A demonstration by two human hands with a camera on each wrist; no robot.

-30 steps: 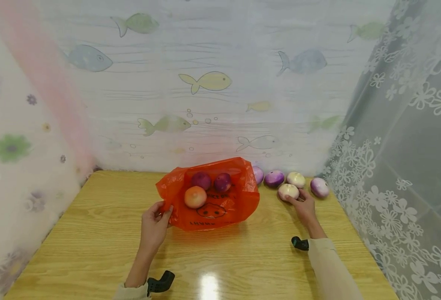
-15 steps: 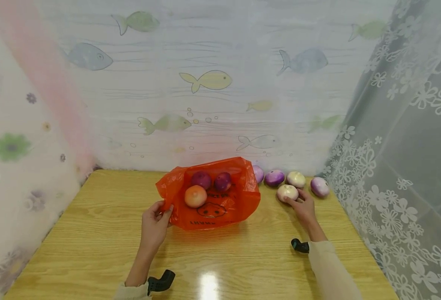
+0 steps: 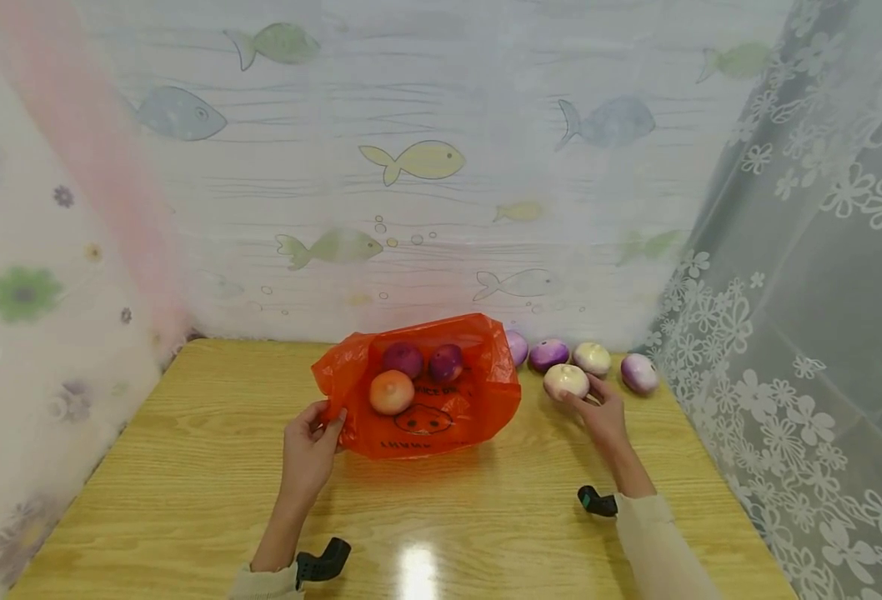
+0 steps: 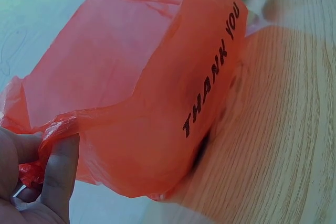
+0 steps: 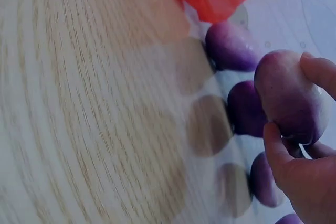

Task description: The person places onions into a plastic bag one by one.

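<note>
My left hand grips the left side of a red plastic bag; in the left wrist view, bunched plastic runs between thumb and fingers. The bag gapes toward me, with two dark purple onions and a paler onion inside, tinted by the red film. Right of the bag, my right hand pinches a white-and-purple onion between thumb and fingertips. The right wrist view shows this onion raised over the others, its purple side facing the camera.
Along the table's back edge are a purple-white onion partly behind the bag, a purple onion, a pale onion and another purple-white onion. A fish-patterned curtain hangs behind the wooden table.
My right hand has moved a little left with the onion, bringing it closer to the bag and away from the pale one behind. The left hand and bag stay almost still.
</note>
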